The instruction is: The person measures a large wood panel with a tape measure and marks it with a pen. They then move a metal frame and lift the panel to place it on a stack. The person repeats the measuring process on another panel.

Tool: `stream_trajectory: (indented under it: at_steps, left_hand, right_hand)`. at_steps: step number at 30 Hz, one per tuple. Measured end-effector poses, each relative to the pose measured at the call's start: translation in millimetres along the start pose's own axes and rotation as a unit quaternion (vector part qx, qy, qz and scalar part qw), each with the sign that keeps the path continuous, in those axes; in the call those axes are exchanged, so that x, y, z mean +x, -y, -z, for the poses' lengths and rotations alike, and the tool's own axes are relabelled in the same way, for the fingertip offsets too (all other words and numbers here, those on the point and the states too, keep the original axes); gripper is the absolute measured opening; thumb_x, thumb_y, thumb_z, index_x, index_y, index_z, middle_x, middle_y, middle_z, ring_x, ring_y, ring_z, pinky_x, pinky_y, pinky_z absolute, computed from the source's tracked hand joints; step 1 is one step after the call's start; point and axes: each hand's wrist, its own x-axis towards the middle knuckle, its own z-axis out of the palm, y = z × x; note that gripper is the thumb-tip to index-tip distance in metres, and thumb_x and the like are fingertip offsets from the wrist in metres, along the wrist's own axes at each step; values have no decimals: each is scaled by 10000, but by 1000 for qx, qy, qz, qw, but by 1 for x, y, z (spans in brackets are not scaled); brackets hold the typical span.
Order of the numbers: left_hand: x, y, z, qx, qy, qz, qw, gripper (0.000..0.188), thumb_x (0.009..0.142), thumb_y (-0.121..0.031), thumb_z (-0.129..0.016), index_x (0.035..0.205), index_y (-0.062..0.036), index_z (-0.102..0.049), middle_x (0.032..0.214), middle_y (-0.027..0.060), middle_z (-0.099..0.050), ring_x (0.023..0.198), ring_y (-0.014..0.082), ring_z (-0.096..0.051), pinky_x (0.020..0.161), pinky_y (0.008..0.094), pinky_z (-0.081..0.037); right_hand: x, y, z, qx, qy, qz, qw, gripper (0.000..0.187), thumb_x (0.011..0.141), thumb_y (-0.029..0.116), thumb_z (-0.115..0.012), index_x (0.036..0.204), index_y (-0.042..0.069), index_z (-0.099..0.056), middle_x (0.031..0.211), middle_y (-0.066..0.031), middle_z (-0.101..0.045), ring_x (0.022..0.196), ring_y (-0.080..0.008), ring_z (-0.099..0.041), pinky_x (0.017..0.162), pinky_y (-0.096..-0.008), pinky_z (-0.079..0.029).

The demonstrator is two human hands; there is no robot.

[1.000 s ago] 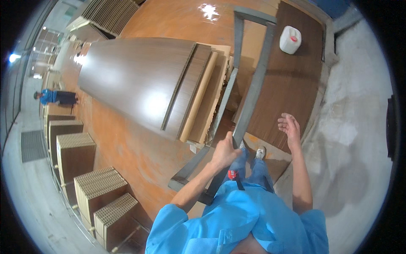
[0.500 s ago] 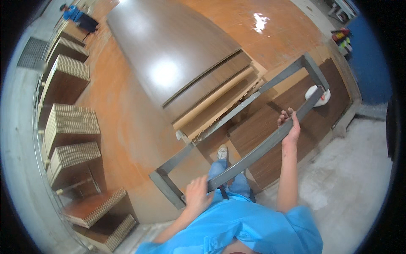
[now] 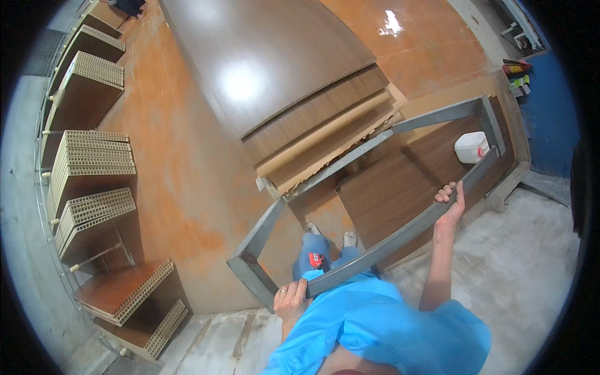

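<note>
A large rectangular grey metal frame [image 3: 394, 242] spans the space before my waist, tilted so its right end lies farther away. My left hand [image 3: 292, 301] is closed round its near bar, close to the left corner. Toward the right end, my right hand [image 3: 451, 202] grips the same bar from below, fingers curled over the inner side. The far bar passes over the torn edge of a brown paper roll [image 3: 325, 150]. Beyond the frame's right end, a white jug [image 3: 470, 147] with a red cap sits on a dark wood-look board [image 3: 400, 181].
Large brown panels [image 3: 275, 62] are stacked ahead. Hollow-core boards [image 3: 94, 153] lean in several bundles along the left wall. A blue panel [image 3: 550, 112] stands at the right, with a fire extinguisher [image 3: 516, 67] beside it. Another person [image 3: 128, 6] is at the far left.
The frame has shifted slightly to the right. My right hand moved right with its bar, its fingers now curled more tightly. My view has turned, and both my feet now show.
</note>
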Motion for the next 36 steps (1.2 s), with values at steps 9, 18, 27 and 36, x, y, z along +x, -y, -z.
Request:
stream_trajectory:
  at_steps: [9,18,27,36]
  left_hand:
    - [8,1,7,24,25,10,999,419,512,-217,-780,924,-200,-710,812,-10,-640,782,224,-649,695,359,-519]
    - [10,33,2,57,9,-8,998,280,589,-113,-729,864,-147,-690,772,49,-629,759,300,-626,663,428,-488]
    - [133,-155,26,-181,236,-149,943,606,826,-387,-755,1305,-60,-581,1124,178,-643,1046,377,-616,894,462,-491]
    - [259,-425,-44,-285,389,-117,868,634,1051,-538,-371,1369,-24,-564,1200,298,-664,1171,434,-621,984,492,-475]
  right_hand:
    - [-6,-2,-13,22,-29,-18,999,243,1001,348,-644,930,135,-553,721,14,-501,565,-95,-458,545,-257,-390]
    - [-32,-24,-13,80,-64,-120,987,238,963,345,-654,849,168,-543,651,3,-523,551,-127,-496,541,-287,-436]
    - [-5,88,43,-542,359,-265,712,479,965,517,-638,1080,56,-699,924,-129,-726,872,-205,-714,772,-327,-566]
    - [95,305,-5,-360,353,-4,863,214,986,231,-670,1013,23,-710,869,-56,-697,836,-119,-671,748,-284,-530]
